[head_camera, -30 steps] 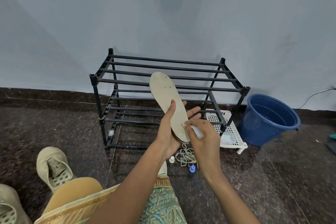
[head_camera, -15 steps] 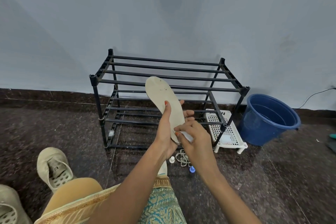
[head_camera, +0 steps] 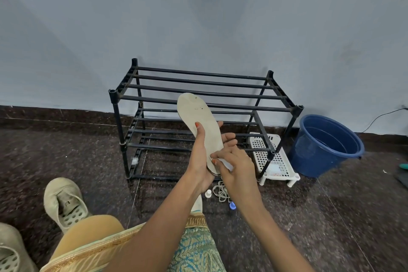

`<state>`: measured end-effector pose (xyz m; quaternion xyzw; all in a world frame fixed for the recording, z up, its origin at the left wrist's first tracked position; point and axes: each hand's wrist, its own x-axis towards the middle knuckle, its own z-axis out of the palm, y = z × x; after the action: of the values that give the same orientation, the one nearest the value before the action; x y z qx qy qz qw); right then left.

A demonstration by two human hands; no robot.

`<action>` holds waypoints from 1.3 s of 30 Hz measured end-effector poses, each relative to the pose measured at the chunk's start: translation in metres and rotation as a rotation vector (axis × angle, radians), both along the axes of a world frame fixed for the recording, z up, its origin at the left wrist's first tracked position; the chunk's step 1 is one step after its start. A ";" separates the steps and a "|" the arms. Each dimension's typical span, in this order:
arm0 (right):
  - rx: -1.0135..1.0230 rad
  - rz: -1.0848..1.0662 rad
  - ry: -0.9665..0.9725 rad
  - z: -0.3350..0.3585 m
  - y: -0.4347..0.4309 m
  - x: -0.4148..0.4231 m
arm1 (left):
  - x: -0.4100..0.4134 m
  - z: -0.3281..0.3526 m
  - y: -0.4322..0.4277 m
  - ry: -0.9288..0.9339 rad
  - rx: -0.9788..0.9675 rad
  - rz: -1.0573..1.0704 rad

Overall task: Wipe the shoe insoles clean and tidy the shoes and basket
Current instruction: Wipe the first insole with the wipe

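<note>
I am gripping the insole [head_camera: 198, 117] in my left hand [head_camera: 199, 161], thumb across its face. My right hand [head_camera: 236, 168] is pinching a white wipe [head_camera: 226, 164] against its heel. Right of that hand, a white basket [head_camera: 262, 144] is holding a pale packet [head_camera: 274, 170]; beyond it, a blue bucket [head_camera: 320, 163] is standing.

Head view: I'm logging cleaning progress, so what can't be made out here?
Head view:
The wipe: mostly covered by fingers of the right hand; material unclear.
Heel of the insole: partly covered by the left hand and right hand.
The second shoe: cut off at the bottom-left corner.
</note>
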<state>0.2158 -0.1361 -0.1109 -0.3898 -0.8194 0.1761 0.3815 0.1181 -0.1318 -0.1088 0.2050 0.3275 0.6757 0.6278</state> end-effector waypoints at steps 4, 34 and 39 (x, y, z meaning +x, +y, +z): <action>-0.005 0.040 0.004 0.001 -0.003 0.002 | 0.000 0.000 0.001 -0.008 0.006 0.001; -0.044 0.001 0.071 0.000 -0.004 -0.003 | 0.002 0.003 -0.001 -0.035 -0.036 -0.036; -0.057 0.028 0.064 -0.002 -0.003 -0.001 | 0.003 0.004 -0.003 -0.050 -0.046 -0.062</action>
<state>0.2146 -0.1391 -0.1131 -0.3833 -0.8069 0.2170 0.3936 0.1212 -0.1347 -0.1049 0.1835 0.3207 0.6532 0.6609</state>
